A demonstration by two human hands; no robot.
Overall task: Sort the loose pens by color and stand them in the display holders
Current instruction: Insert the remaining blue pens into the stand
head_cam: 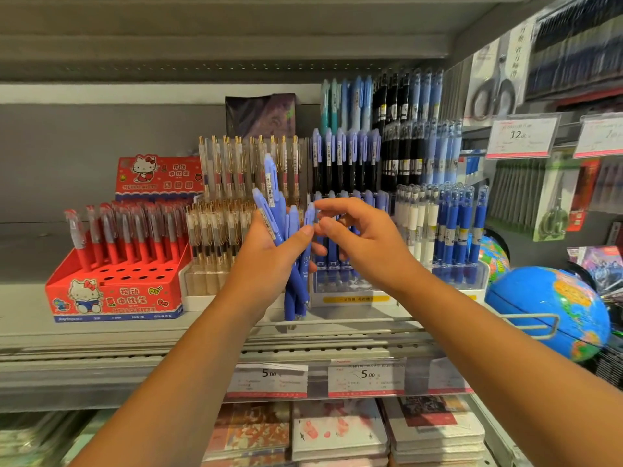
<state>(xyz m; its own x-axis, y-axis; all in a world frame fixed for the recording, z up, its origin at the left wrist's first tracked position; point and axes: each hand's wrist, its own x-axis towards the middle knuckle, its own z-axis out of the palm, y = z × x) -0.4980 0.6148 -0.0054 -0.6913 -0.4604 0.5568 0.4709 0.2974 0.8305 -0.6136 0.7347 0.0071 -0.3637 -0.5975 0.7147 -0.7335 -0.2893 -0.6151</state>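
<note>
Globe, price tags, stacked notebooks

Grey metal shelf; price tags on its front edge; blue globe at right.

Grey metal shelf, slotted front rail. From left, side by side in a row: red display box, red pens upright in rear rows; clear-pen holder, white base; tiered holder of blue and black pens; right-hand holder, blue and white pens. Two price tags on front edge. Blue globe at right end, footing hidden.
</note>
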